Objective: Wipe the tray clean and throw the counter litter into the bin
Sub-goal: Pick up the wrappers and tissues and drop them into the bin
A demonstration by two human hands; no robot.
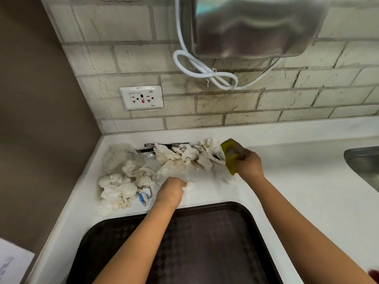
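Observation:
A dark brown tray [242,232] lies on the white counter at the near edge, partly under my forearms. Beyond it a heap of crumpled, stained paper napkins [184,158] spreads along the back left corner, with a silver wrapper [150,149] and a small blue-and-white packet [144,196] among them. My left hand [171,191] rests closed on the edge of a white napkin in front of the heap. My right hand [249,163] grips a yellow sponge [230,155] at the heap's right end, touching the napkins.
A brick-tile wall with a power socket [141,97] backs the counter [297,181]. A steel hand dryer [256,27] and looped white cable [205,72] hang above. A steel sink [363,165] lies at the right. A brown side wall closes the left.

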